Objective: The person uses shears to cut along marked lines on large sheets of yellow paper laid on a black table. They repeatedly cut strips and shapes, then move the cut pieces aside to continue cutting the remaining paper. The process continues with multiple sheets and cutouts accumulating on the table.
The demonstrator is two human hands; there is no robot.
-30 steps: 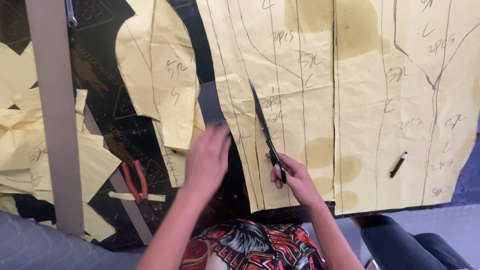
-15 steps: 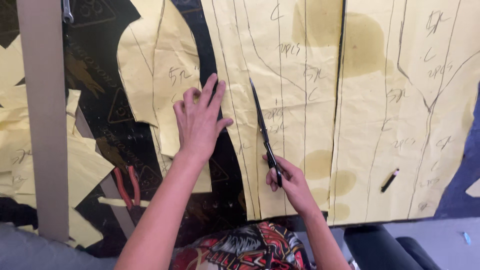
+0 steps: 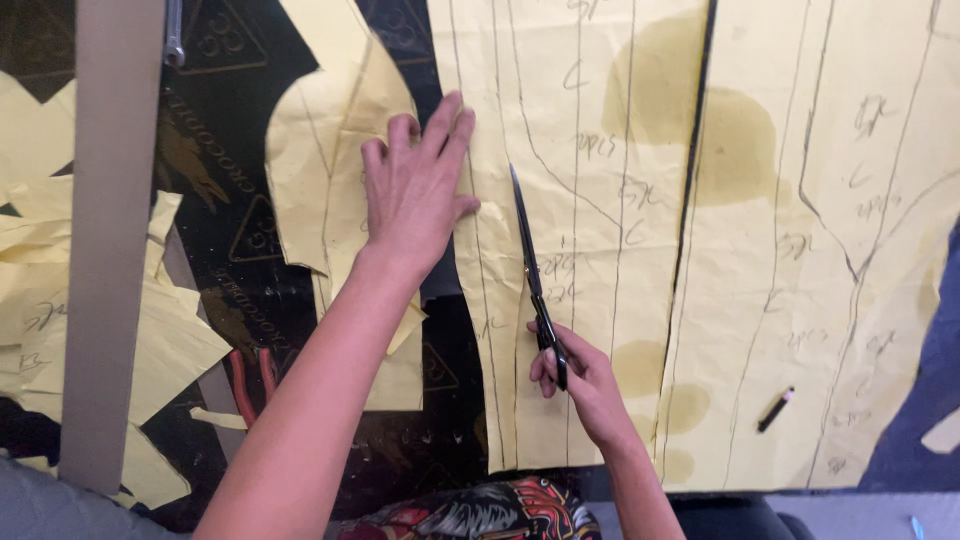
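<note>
A large yellow paper pattern sheet point(image 3: 640, 250) with drawn lines and stains lies across a dark table. My right hand point(image 3: 580, 380) grips black scissors point(image 3: 530, 270) whose blades point away from me along a drawn line on the sheet. My left hand point(image 3: 415, 190) lies flat with fingers spread at the sheet's left edge, pressing on a cut yellow pattern piece point(image 3: 330, 170) beside it. A narrow strip of paper point(image 3: 495, 330) runs between the cut and the left edge.
A long brown cardboard strip point(image 3: 105, 250) runs up the left side. Yellow paper scraps point(image 3: 170, 340) lie around it. Red-handled pliers point(image 3: 250, 385) rest near the front. A dark marker point(image 3: 775, 408) lies on the sheet at the right.
My left hand has slid away from me, up along the sheet's left edge. The scissors stay in the cut line, held by my right hand.
</note>
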